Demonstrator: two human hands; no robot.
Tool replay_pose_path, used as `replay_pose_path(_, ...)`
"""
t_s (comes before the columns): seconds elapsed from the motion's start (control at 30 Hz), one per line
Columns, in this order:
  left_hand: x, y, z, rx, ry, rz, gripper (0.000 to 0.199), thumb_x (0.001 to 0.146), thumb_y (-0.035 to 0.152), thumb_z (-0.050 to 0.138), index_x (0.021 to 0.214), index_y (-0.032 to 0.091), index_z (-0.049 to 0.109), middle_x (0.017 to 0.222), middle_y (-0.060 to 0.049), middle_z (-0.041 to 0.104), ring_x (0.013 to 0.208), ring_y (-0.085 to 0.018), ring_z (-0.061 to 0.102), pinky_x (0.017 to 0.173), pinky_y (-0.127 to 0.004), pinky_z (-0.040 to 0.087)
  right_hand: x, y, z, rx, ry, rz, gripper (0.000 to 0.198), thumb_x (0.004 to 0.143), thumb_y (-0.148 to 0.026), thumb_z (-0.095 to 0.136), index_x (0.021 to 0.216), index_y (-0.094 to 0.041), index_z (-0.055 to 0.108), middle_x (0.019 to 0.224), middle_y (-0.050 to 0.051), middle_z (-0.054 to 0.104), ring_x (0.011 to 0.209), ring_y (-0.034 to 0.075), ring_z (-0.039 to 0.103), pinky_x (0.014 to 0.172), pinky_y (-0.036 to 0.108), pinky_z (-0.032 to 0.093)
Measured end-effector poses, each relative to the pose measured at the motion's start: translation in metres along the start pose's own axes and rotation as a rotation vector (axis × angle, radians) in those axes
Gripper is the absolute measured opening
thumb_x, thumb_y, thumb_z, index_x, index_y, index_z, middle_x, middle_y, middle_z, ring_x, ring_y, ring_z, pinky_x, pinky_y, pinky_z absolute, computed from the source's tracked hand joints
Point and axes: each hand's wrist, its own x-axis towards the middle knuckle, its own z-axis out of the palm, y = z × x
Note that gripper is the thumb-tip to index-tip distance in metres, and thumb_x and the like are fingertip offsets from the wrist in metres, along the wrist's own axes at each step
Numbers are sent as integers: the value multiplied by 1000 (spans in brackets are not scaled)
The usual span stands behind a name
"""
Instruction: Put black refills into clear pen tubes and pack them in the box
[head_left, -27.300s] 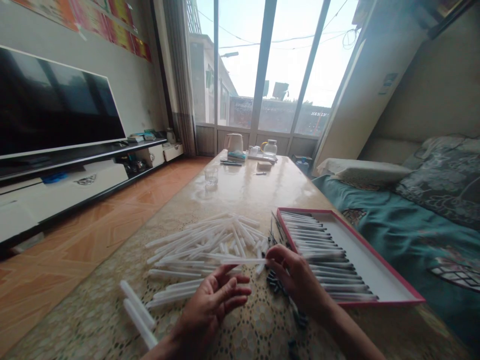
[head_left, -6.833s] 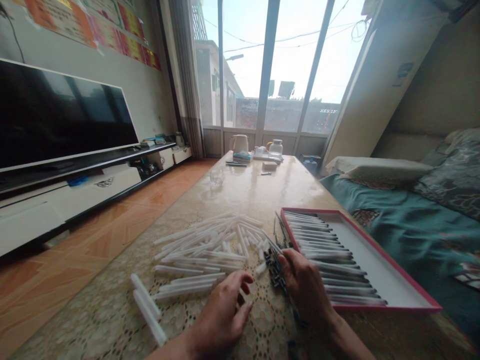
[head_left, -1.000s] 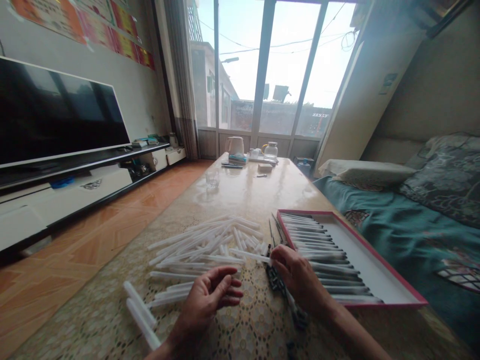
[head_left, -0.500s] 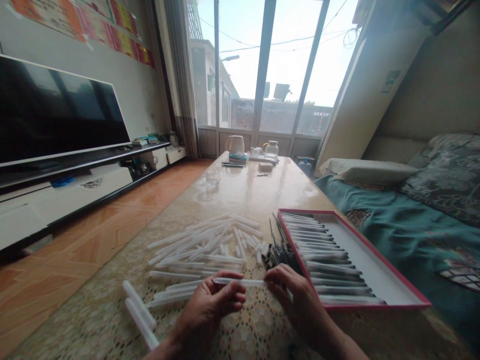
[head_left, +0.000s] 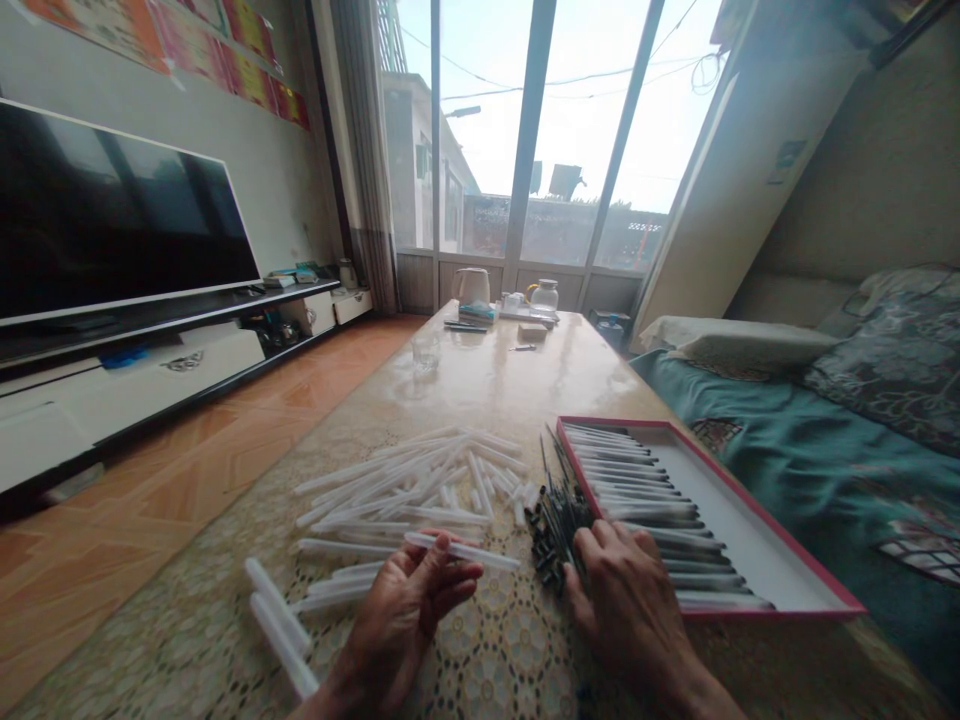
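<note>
One table (head_left: pixel 517 388), one tube (head_left: pixel 484 556) in left hand (head_left: pixel 401 608)

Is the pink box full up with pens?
Only partly full: the pink box has black-ended pens lined up along its left side, but its white bottom shows along the right.

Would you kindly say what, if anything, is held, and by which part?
The left hand holds a white tube toward its left end; for the right hand, I cannot tell.

left hand (head_left: pixel 401 605) pinches tube (head_left: pixel 484 557) | right hand (head_left: pixel 628 592) at black parts (head_left: pixel 552 530), grip unclear | tray (head_left: pixel 724 485) beside it, partly filled
</note>
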Motion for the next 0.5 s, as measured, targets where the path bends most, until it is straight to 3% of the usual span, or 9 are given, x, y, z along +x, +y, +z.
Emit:
replay_pose_path(0.23,-3,2,6,72,34,-14,8,83,20,56,82,15,50,82,-12,74,60,-15,69,55,-24,56,3,-4,3,-46,-21,56,13,79,-13,49,70,-21,54,73,5,58,72,23,52,70,35,28)
replay_pose_path(0.5,0,2,4,58,8,-13,16,73,17,68,86,11,58,79,-9,73,64,-16,69,60,-24,56,7,-8,11,-58,-16,95,14,83,-17,50,70,-20,56,70,6,59,71,24,55,67,35,29)
